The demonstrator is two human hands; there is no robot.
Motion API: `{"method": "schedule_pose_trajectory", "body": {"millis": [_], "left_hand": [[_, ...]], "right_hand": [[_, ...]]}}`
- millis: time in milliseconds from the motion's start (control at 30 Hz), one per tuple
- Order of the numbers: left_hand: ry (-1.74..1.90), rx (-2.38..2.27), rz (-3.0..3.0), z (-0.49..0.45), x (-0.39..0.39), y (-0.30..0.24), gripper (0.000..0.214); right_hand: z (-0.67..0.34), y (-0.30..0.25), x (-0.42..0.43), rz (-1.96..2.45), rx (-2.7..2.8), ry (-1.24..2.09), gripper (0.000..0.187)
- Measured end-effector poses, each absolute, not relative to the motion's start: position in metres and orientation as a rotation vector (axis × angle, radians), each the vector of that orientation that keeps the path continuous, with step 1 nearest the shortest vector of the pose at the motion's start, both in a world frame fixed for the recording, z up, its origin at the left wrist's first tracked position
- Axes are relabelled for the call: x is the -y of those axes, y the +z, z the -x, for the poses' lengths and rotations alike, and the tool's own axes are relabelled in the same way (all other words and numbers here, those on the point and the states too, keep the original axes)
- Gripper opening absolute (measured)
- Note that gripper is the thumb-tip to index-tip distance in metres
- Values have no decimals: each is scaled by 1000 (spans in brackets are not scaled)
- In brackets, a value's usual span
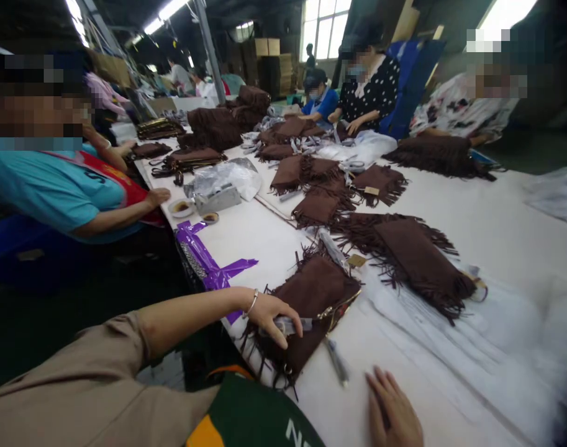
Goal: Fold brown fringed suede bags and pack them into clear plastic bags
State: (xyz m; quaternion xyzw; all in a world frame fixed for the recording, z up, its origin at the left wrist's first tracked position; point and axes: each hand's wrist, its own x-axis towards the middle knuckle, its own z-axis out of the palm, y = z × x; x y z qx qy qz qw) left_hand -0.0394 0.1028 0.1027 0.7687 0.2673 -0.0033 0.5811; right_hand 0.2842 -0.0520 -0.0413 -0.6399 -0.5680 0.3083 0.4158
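Observation:
A dark brown fringed bag (pixel 311 285) lies on the white table close in front of me. My left hand (pixel 274 316) rests over it, fingers curled round a plastic-wrapped strap (pixel 299 325). Gold-coloured hardware (pixel 327 312) joins that strap near the bag's zipped edge. Beside the bag, a slim greyish piece (pixel 338 363) lies on the table; I cannot make out its kind. My right hand (pixel 395 410) is flat on the tabletop, fingers stretched out, holding nothing.
More fringed bags (pixel 418 261) lie ahead and to the right, with stacks (pixel 213 128) further back. White sheeting (pixel 488 329) covers the right side. Purple tape (pixel 206 257), small dishes (pixel 181 208) and clear plastic (pixel 231 177) are at the left. Co-workers sit around the table.

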Motion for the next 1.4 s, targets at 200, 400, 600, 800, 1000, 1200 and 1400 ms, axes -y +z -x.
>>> {"method": "schedule_pose_trajectory", "body": {"millis": [200, 400, 600, 800, 1000, 1200, 1400], "left_hand": [[344, -831, -1509, 14, -80, 91, 65], [65, -672, -2068, -43, -65, 126, 50], [242, -1205, -2327, -71, -89, 71, 26], [109, -1362, -2488, -95, -109, 30, 56], [-43, -1339, -2549, -92, -101, 21, 76], [114, -1410, -2443, -93, -101, 16, 52], [305, -1389, -2334, -76, -103, 18, 25]], "right_hand": [[-263, 7, 55, 1685, 787, 1027, 54], [-211, 40, 35, 1076, 411, 1655, 68], [-221, 10, 50, 1109, 253, 1620, 73], [-252, 6, 54, 1179, 242, 1366, 82], [-276, -1, 42, 1415, 284, 1046, 78], [-286, 26, 11, 1187, 347, 685, 73], [-285, 17, 4, 1145, 176, 866, 58]]}}
